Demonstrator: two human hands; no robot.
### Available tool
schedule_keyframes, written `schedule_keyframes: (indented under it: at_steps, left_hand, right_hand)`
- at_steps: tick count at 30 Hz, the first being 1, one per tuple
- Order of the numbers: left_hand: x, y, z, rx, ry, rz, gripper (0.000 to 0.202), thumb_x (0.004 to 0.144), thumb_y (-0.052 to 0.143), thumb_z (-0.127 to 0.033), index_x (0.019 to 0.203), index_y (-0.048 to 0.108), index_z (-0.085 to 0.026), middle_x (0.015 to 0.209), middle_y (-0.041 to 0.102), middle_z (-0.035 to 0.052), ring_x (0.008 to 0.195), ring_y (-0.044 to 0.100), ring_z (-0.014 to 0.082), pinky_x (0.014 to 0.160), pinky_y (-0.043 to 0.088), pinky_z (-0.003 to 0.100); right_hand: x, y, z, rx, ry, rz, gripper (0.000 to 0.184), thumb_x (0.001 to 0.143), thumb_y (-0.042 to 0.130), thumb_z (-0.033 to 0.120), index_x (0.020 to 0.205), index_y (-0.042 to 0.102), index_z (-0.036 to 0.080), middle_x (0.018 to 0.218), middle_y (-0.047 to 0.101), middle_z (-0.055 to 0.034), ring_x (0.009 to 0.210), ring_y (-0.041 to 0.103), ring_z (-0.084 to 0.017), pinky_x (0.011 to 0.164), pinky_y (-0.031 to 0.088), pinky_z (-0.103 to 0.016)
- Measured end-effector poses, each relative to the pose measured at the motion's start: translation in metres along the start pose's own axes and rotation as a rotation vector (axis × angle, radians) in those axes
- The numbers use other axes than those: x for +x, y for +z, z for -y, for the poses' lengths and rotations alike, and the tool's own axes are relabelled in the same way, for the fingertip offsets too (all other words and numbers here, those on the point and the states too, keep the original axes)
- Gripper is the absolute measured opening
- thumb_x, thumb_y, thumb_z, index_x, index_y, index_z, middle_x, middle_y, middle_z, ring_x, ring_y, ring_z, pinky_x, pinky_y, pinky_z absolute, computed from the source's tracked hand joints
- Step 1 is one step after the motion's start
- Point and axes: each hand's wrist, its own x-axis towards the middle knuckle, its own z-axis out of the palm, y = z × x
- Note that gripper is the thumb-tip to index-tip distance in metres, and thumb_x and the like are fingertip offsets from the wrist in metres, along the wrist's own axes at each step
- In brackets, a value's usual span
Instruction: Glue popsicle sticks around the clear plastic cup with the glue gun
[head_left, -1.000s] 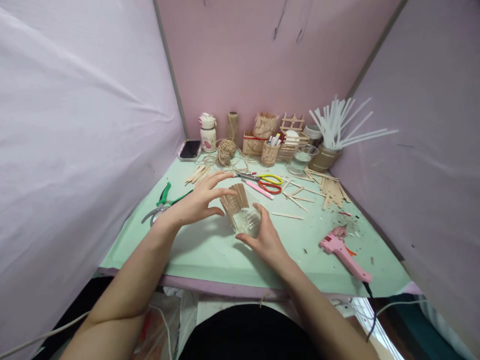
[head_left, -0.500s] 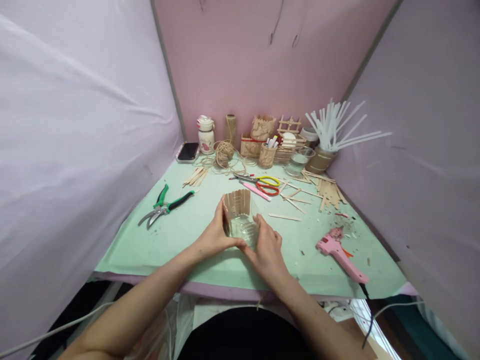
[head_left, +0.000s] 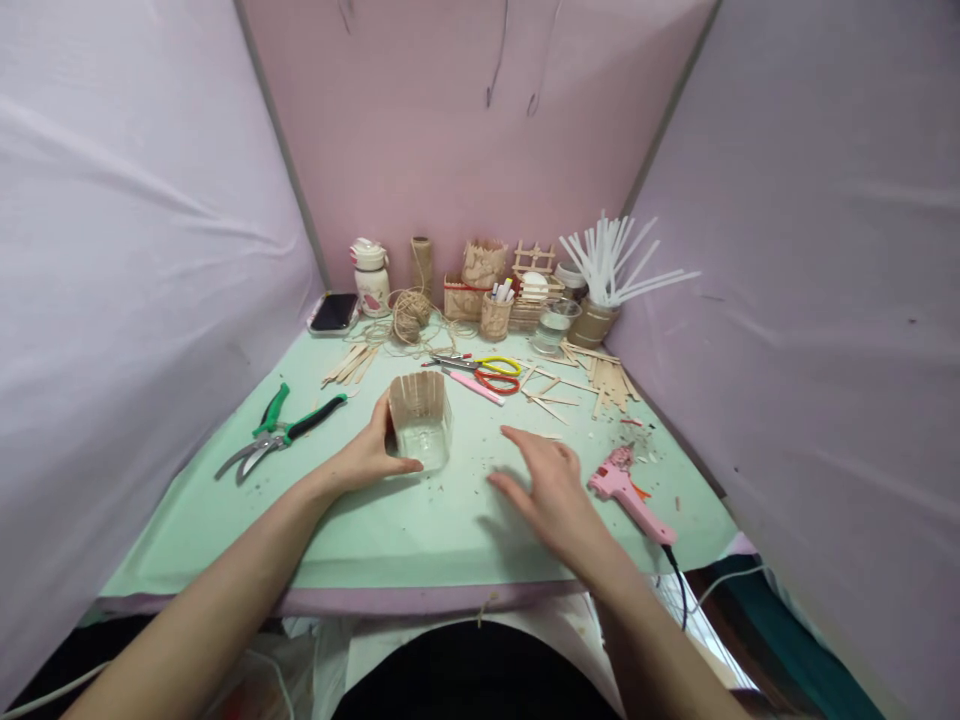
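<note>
Hands (head_left: 367, 455) (head_left: 553, 487), two: left around one container (head_left: 421, 425), right near one glue gun (head_left: 628, 500)

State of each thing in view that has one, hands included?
Clear container: open-topped, partly stick-covered
Left hand: gripping clear container
Right hand: open, holding nothing
Pruning shears: blades parted
Phone: face up, screen dark
Bottle: upright, lidded
Glue gun: lying down
Twine ball: partly unwound

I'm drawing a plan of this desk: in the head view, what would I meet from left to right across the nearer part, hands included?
Pruning shears → left hand → clear container in its grasp → right hand, holding nothing → pink hot glue gun.
</note>
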Motion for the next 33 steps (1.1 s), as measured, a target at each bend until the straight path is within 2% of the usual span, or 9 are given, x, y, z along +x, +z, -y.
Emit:
schedule_keyframes:
  at_steps: [7,10,12,13,15,17,20,27,33]
  left_hand:
    - [-0.012,-0.012,0.007,-0.056,0.06,-0.135,0.125,0.064,0.083,-0.042,0.154,-0.003,-0.027,0.158,0.021,0.0195,0.147,0.022,0.0351,0.117,0.019,0.056]
    - [-0.03,-0.001,-0.008,-0.095,0.166,-0.642,0.079,0.076,0.075,-0.039,0.144,0.037,-0.026,0.137,0.054,0.0122,0.133,0.047,0.0266,0.112,0.036,0.044]
    - [-0.043,0.019,-0.022,-0.077,0.132,-0.993,0.036,0.085,0.064,-0.034,0.119,0.059,-0.023,0.104,0.067,0.0049,0.099,0.066,0.0181,0.091,0.051,0.031]
    - [-0.049,0.032,-0.029,-0.037,0.113,-0.993,0.021,0.087,0.062,-0.031,0.106,0.065,-0.022,0.092,0.068,0.002,0.086,0.066,0.0147,0.082,0.052,0.026]
    - [-0.058,0.058,-0.039,0.037,0.16,-0.689,0.009,0.087,0.061,-0.026,0.092,0.066,-0.021,0.076,0.065,-0.0014,0.07,0.063,0.0114,0.069,0.05,0.021]
    - [-0.061,0.081,-0.045,0.066,0.242,-0.42,0.012,0.091,0.053,-0.022,0.089,0.065,-0.02,0.068,0.062,-0.0034,0.058,0.058,0.0092,0.061,0.048,0.019]
    - [-0.062,0.1,-0.046,0.097,0.244,-0.222,0.021,0.095,0.043,-0.023,0.084,0.061,-0.02,0.063,0.058,-0.0031,0.057,0.056,0.0102,0.058,0.046,0.02]
    - [-0.064,0.1,-0.04,0.162,0.213,-0.132,0.026,0.097,0.04,-0.026,0.079,0.057,-0.019,0.068,0.06,-0.0006,0.061,0.057,0.0116,0.061,0.045,0.021]
    - [-0.064,0.103,-0.04,0.21,0.252,-0.095,0.024,0.096,0.041,-0.025,0.085,0.061,-0.019,0.072,0.065,0.002,0.066,0.06,0.0141,0.064,0.046,0.024]
  right_hand:
    - [0.007,-0.072,-0.069,-0.138,0.239,-0.153,0.025,0.09,0.05,0.031,0.103,0.068,0.02,0.106,0.074,-0.0104,0.098,0.068,-0.028,0.086,0.047,-0.04]
    - [0.009,-0.09,-0.084,-0.213,0.329,-0.12,0.023,0.09,0.049,0.033,0.088,0.069,0.021,0.086,0.075,-0.0063,0.077,0.068,-0.023,0.068,0.047,-0.032]
    - [0.019,-0.096,-0.092,-0.287,0.334,-0.052,0.024,0.092,0.049,0.034,0.083,0.068,0.021,0.08,0.074,-0.0053,0.071,0.067,-0.021,0.062,0.044,-0.03]
    - [0.028,-0.097,-0.097,-0.312,0.319,-0.019,0.025,0.092,0.049,0.033,0.083,0.067,0.02,0.079,0.074,-0.0054,0.072,0.067,-0.021,0.062,0.044,-0.029]
    - [0.053,-0.096,-0.108,-0.342,0.28,0.029,0.023,0.093,0.049,0.03,0.085,0.068,0.019,0.081,0.073,-0.006,0.075,0.067,-0.021,0.064,0.044,-0.029]
    - [0.082,-0.089,-0.121,-0.37,0.221,0.103,0.018,0.093,0.052,0.024,0.089,0.069,0.019,0.089,0.073,-0.0061,0.084,0.067,-0.02,0.072,0.046,-0.028]
    - [0.124,-0.068,-0.141,-0.416,0.134,0.235,0.017,0.094,0.056,0.028,0.102,0.067,0.018,0.106,0.069,-0.0075,0.095,0.065,-0.019,0.084,0.051,-0.034]
    - [0.164,-0.017,-0.169,-0.46,-0.037,0.469,0.033,0.094,0.059,0.034,0.123,0.058,0.018,0.124,0.06,-0.0086,0.104,0.062,-0.021,0.087,0.054,-0.043]
    - [0.159,-0.028,-0.169,-0.462,0.006,0.42,0.032,0.094,0.058,0.034,0.122,0.058,0.018,0.124,0.06,-0.0087,0.104,0.062,-0.021,0.088,0.054,-0.042]
